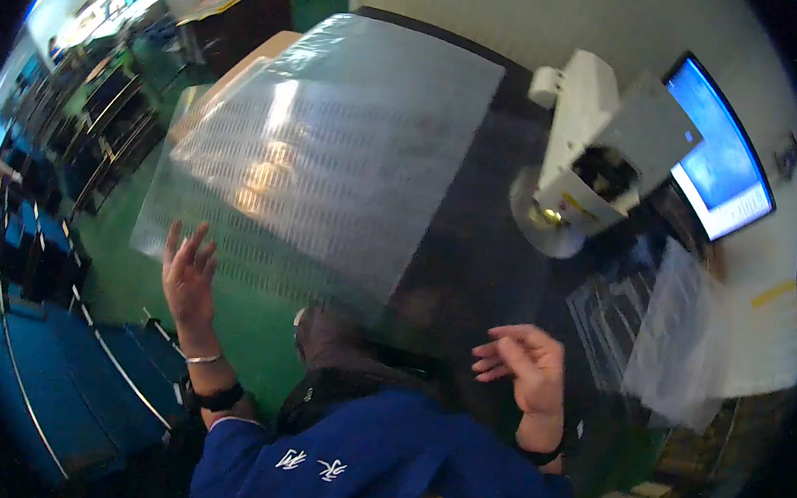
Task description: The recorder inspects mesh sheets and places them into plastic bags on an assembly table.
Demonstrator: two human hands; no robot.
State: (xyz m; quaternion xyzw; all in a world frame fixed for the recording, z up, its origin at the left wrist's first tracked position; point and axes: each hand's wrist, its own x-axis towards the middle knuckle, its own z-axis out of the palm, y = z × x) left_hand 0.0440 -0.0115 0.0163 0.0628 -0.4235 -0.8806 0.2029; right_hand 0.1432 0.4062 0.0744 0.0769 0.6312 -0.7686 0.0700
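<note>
Large clear plastic sheets [331, 154] with rows of small rectangular marks lie over the dark table [471, 263], reaching past its left edge above the green floor. My left hand [189, 277] is raised just below the sheets' lower left corner, its fingers spread and holding nothing. I cannot tell whether its fingertips touch the plastic. Over the near part of the table, my right hand [527, 362] is apart from the sheets. Its fingers point left, loosely bent and apart, with nothing visible in them.
A white bench instrument [582, 151] with a round base stands at the table's back right, beside a lit monitor [720, 145]. Translucent plastic bags [676, 339] lie on the right. Brown cardboard [265, 49] shows behind the sheets. Blue-topped benches [63, 365] stand at the left.
</note>
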